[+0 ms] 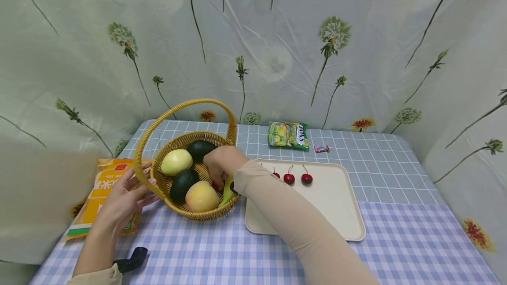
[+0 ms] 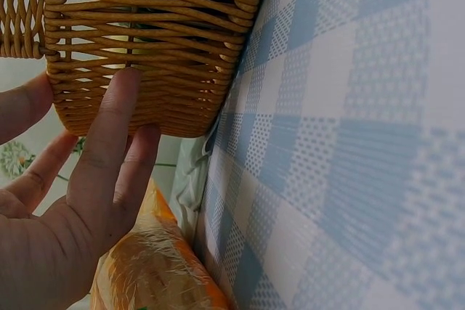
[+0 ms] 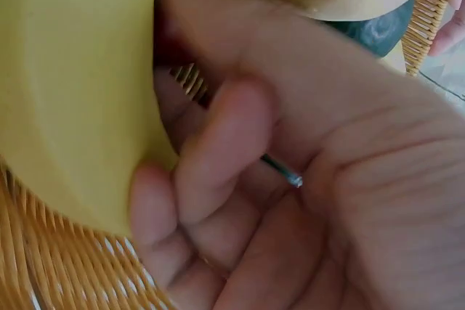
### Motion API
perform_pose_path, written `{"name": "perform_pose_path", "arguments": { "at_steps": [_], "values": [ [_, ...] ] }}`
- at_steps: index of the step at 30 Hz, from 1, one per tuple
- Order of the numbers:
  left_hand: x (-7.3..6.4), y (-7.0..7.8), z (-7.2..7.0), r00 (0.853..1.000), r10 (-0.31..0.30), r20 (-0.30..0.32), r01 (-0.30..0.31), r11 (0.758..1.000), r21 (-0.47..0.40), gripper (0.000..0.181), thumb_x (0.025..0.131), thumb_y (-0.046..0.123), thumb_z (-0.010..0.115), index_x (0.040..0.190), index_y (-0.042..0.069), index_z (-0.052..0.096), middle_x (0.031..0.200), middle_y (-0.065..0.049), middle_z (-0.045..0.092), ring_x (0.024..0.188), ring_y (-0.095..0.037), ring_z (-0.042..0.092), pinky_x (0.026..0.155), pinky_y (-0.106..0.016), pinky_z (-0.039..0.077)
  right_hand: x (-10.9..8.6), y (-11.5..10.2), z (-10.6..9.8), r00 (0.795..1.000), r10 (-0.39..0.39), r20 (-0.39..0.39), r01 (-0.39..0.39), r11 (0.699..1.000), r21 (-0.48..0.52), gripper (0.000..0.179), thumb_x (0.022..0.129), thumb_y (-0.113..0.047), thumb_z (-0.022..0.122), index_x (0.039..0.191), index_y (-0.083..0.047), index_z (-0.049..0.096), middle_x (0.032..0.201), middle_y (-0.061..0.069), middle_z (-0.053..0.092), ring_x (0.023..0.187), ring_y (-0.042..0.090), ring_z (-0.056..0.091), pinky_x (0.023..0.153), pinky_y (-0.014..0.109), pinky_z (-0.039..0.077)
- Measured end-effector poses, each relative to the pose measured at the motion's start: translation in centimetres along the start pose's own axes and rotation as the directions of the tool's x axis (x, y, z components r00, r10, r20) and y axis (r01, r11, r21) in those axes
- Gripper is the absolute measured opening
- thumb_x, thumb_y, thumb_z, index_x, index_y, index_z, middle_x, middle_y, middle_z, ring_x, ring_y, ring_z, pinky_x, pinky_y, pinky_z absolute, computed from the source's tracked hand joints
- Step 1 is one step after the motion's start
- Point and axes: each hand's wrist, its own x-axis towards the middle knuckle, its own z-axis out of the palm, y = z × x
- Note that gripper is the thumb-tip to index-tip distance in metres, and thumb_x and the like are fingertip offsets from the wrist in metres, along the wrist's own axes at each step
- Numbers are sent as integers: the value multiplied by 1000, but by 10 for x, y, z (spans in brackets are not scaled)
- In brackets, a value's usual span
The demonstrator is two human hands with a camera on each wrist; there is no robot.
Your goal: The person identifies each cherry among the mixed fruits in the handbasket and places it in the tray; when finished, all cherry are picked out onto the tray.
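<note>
A yellow wicker basket (image 1: pixel 198 217) with a tall handle holds a peach (image 1: pixel 202 197), a pale yellow-green fruit (image 1: pixel 176 162), two dark green avocado-like fruits (image 1: pixel 184 185) and a banana (image 3: pixel 80 92). My right hand (image 1: pixel 222 164) reaches down inside it beside the banana. Its thumb and curled fingers pinch a cherry (image 3: pixel 168 41), mostly hidden, whose green stem (image 3: pixel 283 170) pokes out between the fingers. On the basket's left side my left hand (image 1: pixel 124 195) spreads its fingers, with fingertips against the weave in the left wrist view.
Right of the basket lies a cream tray (image 1: pixel 317 214) with several cherries (image 1: pixel 306 179), partly covered by my right sleeve. Behind it are a green snack bag (image 1: pixel 288 135) and a small wrapped candy (image 1: pixel 322 149). An orange packet (image 1: pixel 104 184) lies at the left, near my left hand.
</note>
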Motion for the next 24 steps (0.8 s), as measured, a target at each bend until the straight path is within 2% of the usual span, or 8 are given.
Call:
{"name": "perform_pose_path", "arguments": {
  "at_steps": [5, 11, 15, 18, 24],
  "values": [
    [1, 1, -1, 1000, 10, 4, -10, 1000, -4, 66, 104, 26, 74, 161, 29, 41, 125, 19, 58, 104, -1, 70, 86, -30, 66, 3, 1, 2, 1000, 11, -22, -10, 999, 30, 13, 86, -18, 90, 86, -20, 78, 86, -1, 72, 73, 10, 62, 62, 22, 55],
    [0, -1, 0, 1000, 11, 6, -11, 1000, -14, 66, 104, 25, 73, 160, 28, 41, 124, 19, 59, 103, -2, 70, 85, -30, 66, 8, 3, 3, 998, -42, -55, 46, 996, 77, 23, 87, -18, 88, 99, -17, 69, 89, -1, 68, 73, 11, 63, 63, 24, 53],
    [0, 0, 0, 1000, 10, 4, -10, 1000, 5, 67, 104, 27, 74, 161, 29, 40, 125, 19, 58, 104, -1, 70, 85, -30, 66, 17, 6, 5, 992, -88, -88, 96, 991, 95, 21, 85, -14, 86, 94, -16, 66, 77, -1, 64, 68, 13, 58, 59, 26, 49],
    [0, 0, 0, 1000, 14, 6, -14, 1000, 2, 67, 104, 26, 73, 161, 28, 40, 125, 19, 59, 103, -1, 70, 85, -30, 66, 19, 8, 6, 984, -128, -120, 142, 984, 111, 17, 86, -13, 85, 88, -15, 68, 74, -2, 63, 65, 12, 58, 57, 24, 47],
    [0, -2, -1, 1000, 21, 8, -21, 1000, -2, 64, 105, 24, 72, 161, 28, 41, 128, 18, 57, 104, 0, 70, 85, -30, 67, 6, 19, 4, 954, -232, -192, 255, 961, 107, 12, 91, -18, 84, 90, -17, 72, 87, -5, 68, 74, 8, 63, 64, 19, 51]
  ]
}}
